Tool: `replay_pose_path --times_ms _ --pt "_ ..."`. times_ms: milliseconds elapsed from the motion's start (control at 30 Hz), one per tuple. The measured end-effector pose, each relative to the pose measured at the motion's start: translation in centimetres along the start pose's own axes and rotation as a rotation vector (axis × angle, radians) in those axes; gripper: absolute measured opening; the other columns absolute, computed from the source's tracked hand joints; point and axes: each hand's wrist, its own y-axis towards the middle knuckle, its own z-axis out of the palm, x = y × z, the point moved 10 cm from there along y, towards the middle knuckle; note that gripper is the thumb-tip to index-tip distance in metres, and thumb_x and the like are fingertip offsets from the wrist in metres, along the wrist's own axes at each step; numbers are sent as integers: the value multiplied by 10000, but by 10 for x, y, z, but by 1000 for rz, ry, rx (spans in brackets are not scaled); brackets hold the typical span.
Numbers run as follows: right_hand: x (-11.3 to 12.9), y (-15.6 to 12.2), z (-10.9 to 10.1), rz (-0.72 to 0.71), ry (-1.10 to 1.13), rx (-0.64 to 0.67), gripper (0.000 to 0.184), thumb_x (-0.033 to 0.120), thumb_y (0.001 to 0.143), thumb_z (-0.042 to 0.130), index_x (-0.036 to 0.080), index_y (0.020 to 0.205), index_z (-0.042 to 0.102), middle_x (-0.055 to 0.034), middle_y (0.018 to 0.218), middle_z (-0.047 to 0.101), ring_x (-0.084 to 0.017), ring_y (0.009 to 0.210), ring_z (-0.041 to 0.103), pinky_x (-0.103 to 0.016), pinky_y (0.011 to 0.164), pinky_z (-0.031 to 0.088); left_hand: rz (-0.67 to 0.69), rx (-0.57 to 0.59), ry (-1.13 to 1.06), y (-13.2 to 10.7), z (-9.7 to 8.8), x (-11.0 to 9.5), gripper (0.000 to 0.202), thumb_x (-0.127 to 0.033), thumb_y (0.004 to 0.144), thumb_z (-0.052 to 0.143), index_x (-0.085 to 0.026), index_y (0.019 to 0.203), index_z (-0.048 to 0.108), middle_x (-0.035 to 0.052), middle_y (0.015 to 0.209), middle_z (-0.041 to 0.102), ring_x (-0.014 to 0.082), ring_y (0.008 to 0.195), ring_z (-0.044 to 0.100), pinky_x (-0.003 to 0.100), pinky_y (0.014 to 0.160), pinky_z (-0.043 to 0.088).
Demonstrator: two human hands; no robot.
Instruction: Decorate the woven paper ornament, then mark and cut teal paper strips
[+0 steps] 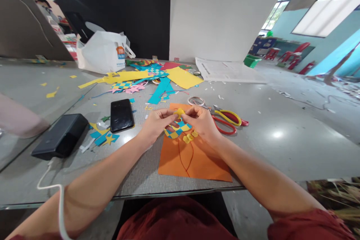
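The left hand [155,125] and the right hand [200,123] are almost shut, and both pinch a small yellow paper bit [179,112] between their fingertips. Just under it is a woven paper mat [176,130] of blue and yellow strips, lying on an orange paper sheet [194,161] near the front edge of the surface [146,172]. Red and yellow scissors [228,117] lie just right, a black phone [122,115] lies left, and a black box [60,135] with a white cord [47,183] sits nearer the left edge

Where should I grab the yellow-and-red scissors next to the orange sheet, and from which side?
Grip the scissors by their yellow and red handles, coming from the right. The handles lie flat on the table and splay out that way, with nothing over them, while the blades point left toward the right hand and the orange paper sheet.
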Motion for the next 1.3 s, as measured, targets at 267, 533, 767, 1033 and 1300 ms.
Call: replay_pose_path --times_ms 267,533,767,1033,1300 --pt "-2 1 2 -6 38 -4 292 434 700 791 209 656 609 -5 665 664 -150 616 611 -288 604 499 -26 -10 23 -3 3 0 245 -357 773 862 -148 789 736 76 782 768 162 633 711 227 520 521" --pt "-1 0 3 -10 41 -3 275 436 704 775 212 690 617 -13 694 675 -156 642 628 -296 627 514 -19 -21 37 -2 2 -1 244 -363 760 859 -160 762 724 60 737 759 160 622 708 226 522 523" --pt "1 -1 3 -21 53 -6 283 441 717 778 213 696 612 -15 696 675 -167 644 642 -298 619 514 -13 -12 36 -2 2 -1 272 -390 731 868 -160 760 726 64 743 762 167 622 710 229 519 529" --pt "4 -1 2 -43 63 -17 234 389 732 764 211 696 616 -14 680 675 -165 629 643 -297 613 514 -14 -1 61 -1 2 1 265 -388 766 844 -158 757 713 73 758 760 163 624 710 230 521 534" --pt "9 -4 3 -62 34 -17 267 408 740 775 203 711 606 -2 677 660 -157 632 637 -286 605 522 -11 13 44 -1 3 2 431 -506 647 906 -148 792 715 56 760 753 159 636 705 230 521 539"
